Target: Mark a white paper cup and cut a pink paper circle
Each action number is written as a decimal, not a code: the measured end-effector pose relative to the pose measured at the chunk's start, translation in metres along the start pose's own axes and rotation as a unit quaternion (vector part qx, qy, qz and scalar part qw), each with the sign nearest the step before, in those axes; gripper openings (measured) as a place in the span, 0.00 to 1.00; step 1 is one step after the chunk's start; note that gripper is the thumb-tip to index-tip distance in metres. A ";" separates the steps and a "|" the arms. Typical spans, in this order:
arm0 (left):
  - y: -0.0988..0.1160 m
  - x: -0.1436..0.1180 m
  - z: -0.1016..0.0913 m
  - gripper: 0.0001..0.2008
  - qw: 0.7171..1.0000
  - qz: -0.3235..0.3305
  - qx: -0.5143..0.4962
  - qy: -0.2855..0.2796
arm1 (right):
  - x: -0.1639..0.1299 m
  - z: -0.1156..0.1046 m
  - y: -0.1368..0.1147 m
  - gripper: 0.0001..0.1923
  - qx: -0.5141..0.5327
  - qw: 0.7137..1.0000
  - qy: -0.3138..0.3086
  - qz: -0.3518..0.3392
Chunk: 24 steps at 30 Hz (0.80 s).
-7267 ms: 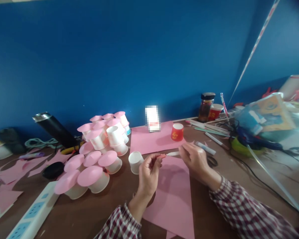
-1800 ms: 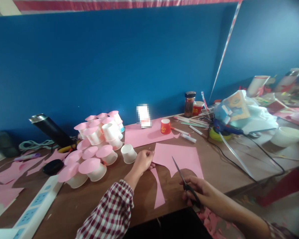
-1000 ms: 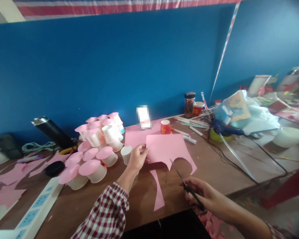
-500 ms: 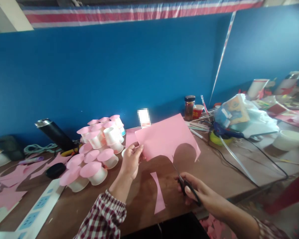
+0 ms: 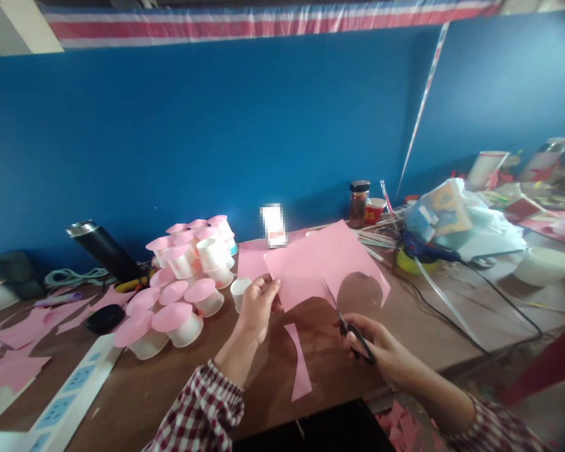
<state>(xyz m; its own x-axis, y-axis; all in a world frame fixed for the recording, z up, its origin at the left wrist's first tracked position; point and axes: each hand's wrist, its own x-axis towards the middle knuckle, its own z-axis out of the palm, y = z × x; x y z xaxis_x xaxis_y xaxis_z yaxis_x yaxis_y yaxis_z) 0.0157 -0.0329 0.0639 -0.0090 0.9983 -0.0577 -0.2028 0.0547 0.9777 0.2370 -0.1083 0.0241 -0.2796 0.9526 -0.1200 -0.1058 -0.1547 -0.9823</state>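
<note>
Pinched between thumb and fingers of the left hand [image 5: 258,302] is the near left corner of a pink paper sheet [image 5: 317,260], held up off the table [image 5: 405,326] and tilted toward the camera. The right hand [image 5: 374,342] is closed through the handles of a pair of scissors [image 5: 346,320]; the blades point up and away, their tips at the sheet's lower edge beside a rounded notch already cut out of it. Whether the blades stand parted or closed is too small to tell.

By the look of it, a curved cut is in hand, with the sheet steadied for the blades. Continuing would seem to call for the paper being fed and turned by the left hand while the scissors follow the curve, the pinch staying well clear of the blades.

Below the sheet a narrow pink offcut [image 5: 300,364] lies flat on the table near its front edge. Just beside the left hand stands a white paper cup [image 5: 240,292], close enough to be knocked. Further left is a heap of pink-topped cups [image 5: 183,282], then a black flask [image 5: 104,251] lying tilted, and a white power strip [image 5: 70,389] toward the front left corner. Toward the back edge stand a jar [image 5: 358,204] and loose pens [image 5: 374,238]; a clear plastic bag [image 5: 456,216] and black cables [image 5: 489,295] lie to the right, well apart from the cutting.
</note>
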 end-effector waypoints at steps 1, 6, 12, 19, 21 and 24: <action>0.000 0.000 -0.001 0.17 1.000 -0.001 0.006 -0.001 | 0.001 -0.002 0.003 0.23 -0.007 1.000 0.006 -0.002; 0.000 0.000 -0.001 0.17 1.000 -0.007 0.015 0.003 | 0.001 -0.008 0.012 0.21 -0.047 0.998 0.031 -0.007; -0.008 -0.001 0.001 0.17 0.999 -0.023 0.025 -0.001 | -0.003 -0.002 0.000 0.24 -0.040 0.999 0.021 -0.009; -0.010 -0.003 -0.001 0.15 0.999 -0.045 0.008 0.001 | -0.005 -0.004 -0.006 0.26 -0.008 0.999 -0.014 0.044; -0.008 -0.003 -0.002 0.16 0.999 -0.047 -0.003 -0.001 | -0.006 -0.007 -0.005 0.25 -0.009 0.998 -0.030 0.051; -0.007 -0.003 -0.003 0.16 0.999 -0.049 -0.012 -0.020 | -0.006 -0.009 -0.004 0.25 -0.011 0.999 -0.032 0.043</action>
<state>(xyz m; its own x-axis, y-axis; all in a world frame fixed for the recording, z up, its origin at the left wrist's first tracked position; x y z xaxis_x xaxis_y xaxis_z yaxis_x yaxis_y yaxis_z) 0.0147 -0.0366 0.0563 0.0513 0.9882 -0.1442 -0.2236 0.1521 0.9627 0.2475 -0.1110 0.0277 -0.3472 0.9174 -0.1946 -0.0584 -0.2283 -0.9718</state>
